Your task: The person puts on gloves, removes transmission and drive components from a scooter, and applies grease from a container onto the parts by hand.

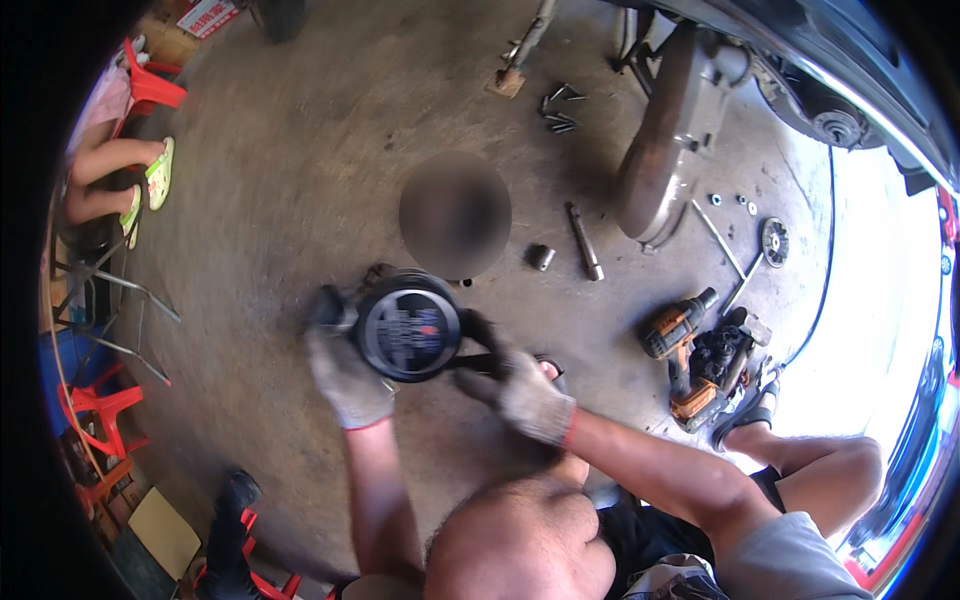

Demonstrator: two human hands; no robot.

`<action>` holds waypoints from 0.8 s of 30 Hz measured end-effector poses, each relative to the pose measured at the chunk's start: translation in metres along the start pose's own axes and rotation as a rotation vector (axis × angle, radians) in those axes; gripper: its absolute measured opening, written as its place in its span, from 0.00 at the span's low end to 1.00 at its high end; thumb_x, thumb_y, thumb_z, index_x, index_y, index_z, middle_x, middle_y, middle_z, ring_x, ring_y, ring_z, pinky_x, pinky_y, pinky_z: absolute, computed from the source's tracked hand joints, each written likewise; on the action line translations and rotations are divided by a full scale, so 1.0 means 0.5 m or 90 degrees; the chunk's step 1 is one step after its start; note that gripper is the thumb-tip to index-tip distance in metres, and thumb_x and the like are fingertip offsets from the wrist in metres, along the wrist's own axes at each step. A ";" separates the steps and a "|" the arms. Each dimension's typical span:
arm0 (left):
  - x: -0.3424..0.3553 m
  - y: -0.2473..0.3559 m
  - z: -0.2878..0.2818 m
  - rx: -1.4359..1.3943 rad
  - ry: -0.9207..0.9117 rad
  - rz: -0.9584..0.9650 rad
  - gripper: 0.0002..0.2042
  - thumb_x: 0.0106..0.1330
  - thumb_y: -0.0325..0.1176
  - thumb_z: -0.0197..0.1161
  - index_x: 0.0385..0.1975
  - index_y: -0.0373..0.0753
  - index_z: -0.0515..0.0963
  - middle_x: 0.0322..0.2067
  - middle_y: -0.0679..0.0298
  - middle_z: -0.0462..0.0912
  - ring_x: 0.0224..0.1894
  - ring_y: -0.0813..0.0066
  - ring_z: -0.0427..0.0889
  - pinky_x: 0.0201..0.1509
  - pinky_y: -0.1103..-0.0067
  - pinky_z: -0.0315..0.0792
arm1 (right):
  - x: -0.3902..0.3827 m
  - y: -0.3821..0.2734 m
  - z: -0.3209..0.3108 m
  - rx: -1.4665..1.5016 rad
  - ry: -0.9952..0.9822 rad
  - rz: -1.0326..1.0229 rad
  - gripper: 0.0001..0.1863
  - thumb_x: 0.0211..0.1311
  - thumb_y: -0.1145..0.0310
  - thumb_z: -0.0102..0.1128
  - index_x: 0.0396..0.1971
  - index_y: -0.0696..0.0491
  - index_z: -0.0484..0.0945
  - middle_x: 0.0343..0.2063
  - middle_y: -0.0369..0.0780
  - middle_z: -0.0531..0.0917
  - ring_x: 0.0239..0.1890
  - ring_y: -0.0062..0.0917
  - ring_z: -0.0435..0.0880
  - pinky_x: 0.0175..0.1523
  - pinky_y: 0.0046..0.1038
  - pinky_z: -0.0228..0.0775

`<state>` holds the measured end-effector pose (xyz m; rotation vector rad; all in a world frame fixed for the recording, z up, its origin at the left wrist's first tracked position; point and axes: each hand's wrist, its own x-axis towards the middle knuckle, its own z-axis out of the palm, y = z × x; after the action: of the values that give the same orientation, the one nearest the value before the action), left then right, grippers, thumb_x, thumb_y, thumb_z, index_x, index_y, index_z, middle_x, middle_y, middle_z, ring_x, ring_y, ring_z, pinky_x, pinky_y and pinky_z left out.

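Between my hands is a round black tub (410, 335), with its printed dark lid facing up toward me. My left hand (343, 370), in a pale work glove with dark fingertips, is closed around the tub's left side; motion smears its fingers. From the right, my gloved right hand (525, 392) grips the rim, its fingers at the edge and its thumb lower down. Just beyond the tub, a blurred round patch hides part of the floor. A short metal socket (541, 258) and a long metal extension bar (584, 241) lie past my right hand.
An orange-and-black cordless drill (680, 325) lies at right beside dark parts and a hammer (745, 335). A large metal housing (672, 150) stands beyond, under a vehicle. Several bolts (563, 112) lie far off. Red stools (105, 405) and a seated person's legs (115, 165) are left.
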<state>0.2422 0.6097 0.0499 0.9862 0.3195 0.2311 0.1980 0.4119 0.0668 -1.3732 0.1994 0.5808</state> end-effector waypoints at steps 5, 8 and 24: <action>-0.111 -0.208 0.151 -0.047 0.011 -0.223 0.21 0.73 0.45 0.54 0.56 0.35 0.74 0.52 0.62 0.78 0.51 0.73 0.77 0.59 0.74 0.72 | -0.149 0.021 -0.183 0.088 0.222 0.111 0.36 0.64 0.69 0.64 0.69 0.56 0.58 0.56 0.45 0.76 0.42 0.24 0.84 0.45 0.25 0.79; -0.151 -0.293 0.198 0.057 -0.081 -0.179 0.21 0.69 0.41 0.62 0.55 0.32 0.74 0.49 0.63 0.80 0.50 0.75 0.77 0.57 0.76 0.72 | -0.197 0.047 -0.243 0.093 0.296 0.161 0.35 0.62 0.66 0.66 0.66 0.55 0.61 0.58 0.43 0.74 0.45 0.24 0.82 0.45 0.27 0.80; -0.135 -0.404 0.267 0.366 -0.484 -0.209 0.20 0.71 0.43 0.59 0.55 0.34 0.75 0.50 0.61 0.81 0.48 0.73 0.81 0.55 0.76 0.75 | -0.115 0.141 -0.362 -0.371 0.512 0.195 0.24 0.60 0.55 0.64 0.45 0.60 0.73 0.43 0.56 0.80 0.49 0.50 0.80 0.56 0.43 0.73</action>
<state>0.2377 0.3754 -0.0416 1.4839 -0.1694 -0.5629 0.1502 0.2285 -0.0046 -2.1193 0.9592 0.3087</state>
